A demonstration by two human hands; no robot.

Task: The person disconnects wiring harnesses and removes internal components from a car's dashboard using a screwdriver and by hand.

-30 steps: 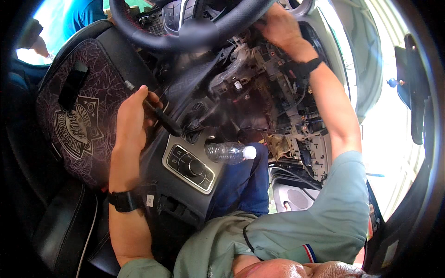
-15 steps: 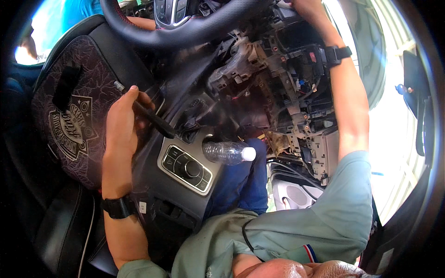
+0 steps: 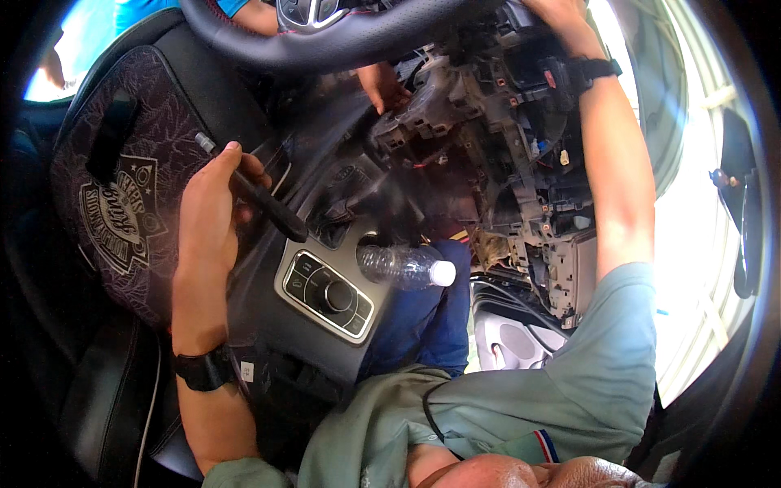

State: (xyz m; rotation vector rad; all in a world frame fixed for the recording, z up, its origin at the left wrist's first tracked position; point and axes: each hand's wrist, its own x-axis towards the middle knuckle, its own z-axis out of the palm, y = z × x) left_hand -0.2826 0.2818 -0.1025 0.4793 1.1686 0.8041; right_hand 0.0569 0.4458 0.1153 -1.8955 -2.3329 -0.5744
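My left hand is closed around a black-handled tool with a silver metal tip, held above the gap between the patterned seat and the center console. At the upper edge of the picture my right hand reaches to the far end of the opened dashboard; its fingers are cut off by the frame. Another person's hand shows below the steering wheel, at the edge of the bared dashboard frame.
A clear plastic bottle with a white cap leans out of the console's cup holder, beside a control panel with a round knob. The patterned seat is on the left. Loose wiring and brackets hang in the dashboard. A door speaker panel lies beyond my legs.
The other person's hand has come into view below the steering wheel. My left hand keeps its hold on the black-handled tool, nearly in place. The view has shifted slightly.
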